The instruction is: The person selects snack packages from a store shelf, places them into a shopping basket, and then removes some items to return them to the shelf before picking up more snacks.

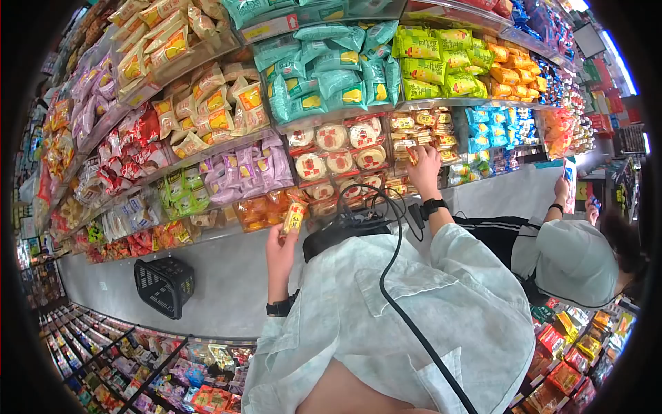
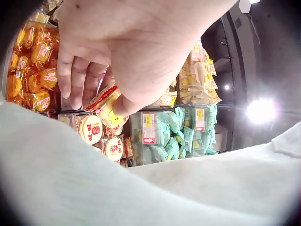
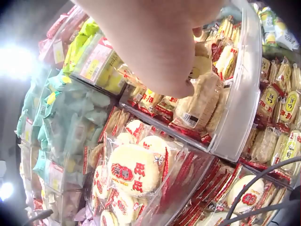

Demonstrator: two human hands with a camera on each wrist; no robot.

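Observation:
My left hand (image 1: 280,250) holds a yellow-and-red rice cracker packet (image 1: 294,217) upright, away from the shelf front. In the left wrist view the thumb presses one side of this packet (image 2: 112,110), with fingers behind it. My right hand (image 1: 425,171) reaches into a clear bin of small rice cracker packets (image 1: 441,124). Seen from the right wrist, its thumb lies against a clear-and-red rice cracker packet (image 3: 200,99) at the bin's front; the other fingertips are mostly hidden. Larger round rice crackers (image 1: 339,162) in clear wrappers fill the bin just left of it.
Teal packets (image 1: 338,83) and green packets (image 1: 420,69) fill upper bins. A black basket (image 1: 164,284) stands on the floor at left. Another person (image 1: 576,248) is close on the right. A black cable (image 1: 396,303) runs down my front. More goods (image 1: 172,379) lie behind me.

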